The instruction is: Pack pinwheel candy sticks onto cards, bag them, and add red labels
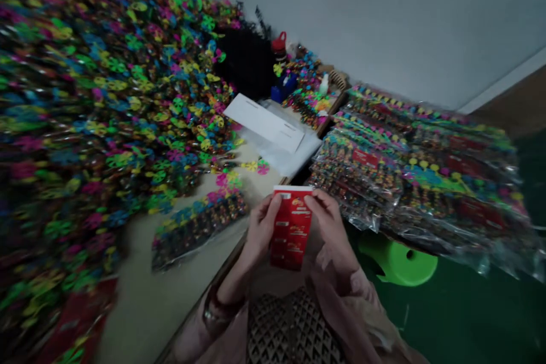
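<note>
With the red printed strip (290,239) pinched near its upper corners by the closed thumb and fingers of left hand (260,224) and right hand (331,222), beside the table's (139,290) near edge, light, even pressure is best applied to avoid creasing.

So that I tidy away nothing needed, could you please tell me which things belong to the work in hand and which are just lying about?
Likely in use:
red printed sheet, in the left hand and right hand
colourful pieces, piled at left
filled clear bags, at right

Seemingly just lying about:
green stool
red-topped bottle
white bottle
</note>
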Tool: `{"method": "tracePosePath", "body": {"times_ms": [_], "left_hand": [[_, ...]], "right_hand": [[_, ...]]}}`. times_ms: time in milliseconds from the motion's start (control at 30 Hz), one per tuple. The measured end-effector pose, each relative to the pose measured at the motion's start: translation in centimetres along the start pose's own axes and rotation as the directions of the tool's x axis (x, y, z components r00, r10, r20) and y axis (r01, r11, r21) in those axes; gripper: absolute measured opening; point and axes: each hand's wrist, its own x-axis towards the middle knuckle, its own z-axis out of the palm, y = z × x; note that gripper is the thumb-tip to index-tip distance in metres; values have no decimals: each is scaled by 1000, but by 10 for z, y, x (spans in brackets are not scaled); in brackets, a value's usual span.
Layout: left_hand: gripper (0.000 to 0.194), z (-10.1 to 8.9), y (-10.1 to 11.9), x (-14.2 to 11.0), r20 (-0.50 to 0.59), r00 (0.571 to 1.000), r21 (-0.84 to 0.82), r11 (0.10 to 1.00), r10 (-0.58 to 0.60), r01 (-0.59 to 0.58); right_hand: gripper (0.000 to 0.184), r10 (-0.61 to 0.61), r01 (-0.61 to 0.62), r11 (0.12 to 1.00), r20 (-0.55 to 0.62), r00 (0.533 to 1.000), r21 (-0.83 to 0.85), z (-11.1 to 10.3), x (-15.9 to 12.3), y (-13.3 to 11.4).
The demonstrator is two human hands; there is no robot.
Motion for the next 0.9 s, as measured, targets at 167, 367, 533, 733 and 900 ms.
{"method": "tracePosePath", "body": {"times_ms": [167, 367, 533, 733, 900], "left_hand": [[34, 4, -11, -1, 162, 986, 47, 997, 45, -53], [34, -13, -14, -12, 157, 986, 60, 996, 59, -69], [36, -32, -12, -24, 128, 988, 21, 996, 89, -92], [37, -55, -19, -34, 76, 989, 40, 990, 129, -132], [31, -73, -16, -43, 82, 964, 181, 948, 251, -263]], "right_hand": [[26, -70, 113, 979, -236, 969, 173, -4, 4, 8], [29, -45, 77, 987, -214, 976, 143, 10, 7, 4], [22, -220, 194, 957, -108, 969, -215, 25, 3, 4], [27, -710, 596, 240, 281, 646, -766, 50, -25, -3], [29, -465, 775, 167, 644, 607, -610, 68, -34, -4]]}}
